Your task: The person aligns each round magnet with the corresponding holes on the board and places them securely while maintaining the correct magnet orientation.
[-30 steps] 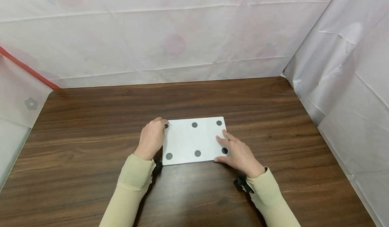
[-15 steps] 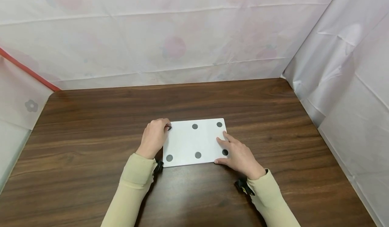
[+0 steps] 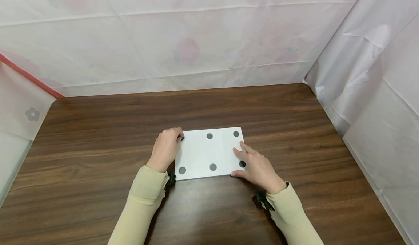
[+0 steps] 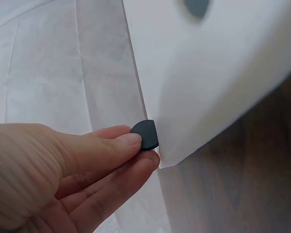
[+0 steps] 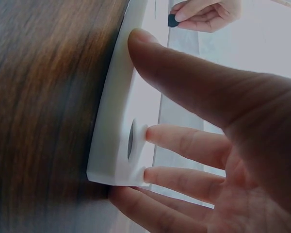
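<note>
A white rectangular board (image 3: pixel 211 152) with several dark round spots lies on the brown table. My left hand (image 3: pixel 165 148) is at its far left corner, thumb and fingers pinching a small black disc (image 4: pixel 146 135). In the left wrist view the disc stands on edge, its lower part cut off by the board's white face (image 4: pixel 194 82). My right hand (image 3: pixel 258 166) rests at the near right corner with fingers spread and fairly straight. As the right wrist view shows, its thumb (image 5: pixel 145 43) lies along the near edge, two fingertips touch the top face and another finger lies against the end.
The brown wooden table (image 3: pixel 98 157) runs on around the board to all sides. White patterned sheets (image 3: pixel 209 37) hang behind it and along the right side. A red strip (image 3: pixel 29 75) crosses the far left. Dark wrist devices (image 3: pixel 262 201) sit under both sleeves.
Over the last second my left hand has shifted slightly to the right at the corner spot, still pinching the disc. My right hand and the board look the same.
</note>
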Motion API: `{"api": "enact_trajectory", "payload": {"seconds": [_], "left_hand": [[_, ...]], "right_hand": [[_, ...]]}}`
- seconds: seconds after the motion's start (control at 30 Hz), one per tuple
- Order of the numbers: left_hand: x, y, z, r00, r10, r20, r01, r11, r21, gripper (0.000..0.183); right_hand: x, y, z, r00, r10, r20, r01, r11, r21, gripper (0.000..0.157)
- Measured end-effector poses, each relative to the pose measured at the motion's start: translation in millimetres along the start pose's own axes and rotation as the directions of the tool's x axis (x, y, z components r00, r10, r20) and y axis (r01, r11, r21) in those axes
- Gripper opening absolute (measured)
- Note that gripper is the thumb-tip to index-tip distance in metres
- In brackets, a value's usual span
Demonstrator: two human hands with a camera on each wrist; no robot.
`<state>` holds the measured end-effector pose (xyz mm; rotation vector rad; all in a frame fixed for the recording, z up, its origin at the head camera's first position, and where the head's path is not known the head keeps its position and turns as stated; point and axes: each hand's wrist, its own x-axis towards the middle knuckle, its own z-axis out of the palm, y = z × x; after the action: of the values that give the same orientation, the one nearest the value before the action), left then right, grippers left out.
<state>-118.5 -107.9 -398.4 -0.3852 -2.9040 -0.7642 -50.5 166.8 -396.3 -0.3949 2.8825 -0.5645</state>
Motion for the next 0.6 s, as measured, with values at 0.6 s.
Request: {"api": "enact_trajectory", "payload": {"seconds": [0.6], "left_hand": [[-0.7, 4.4, -4.4, 1.0, 0.003, 0.021, -0.003, 1.0, 0.014, 0.018]], "right_hand": [[1.9, 0.0, 0.5, 1.0, -0.001, -0.002, 0.001, 1.0, -0.001, 0.072]]}}
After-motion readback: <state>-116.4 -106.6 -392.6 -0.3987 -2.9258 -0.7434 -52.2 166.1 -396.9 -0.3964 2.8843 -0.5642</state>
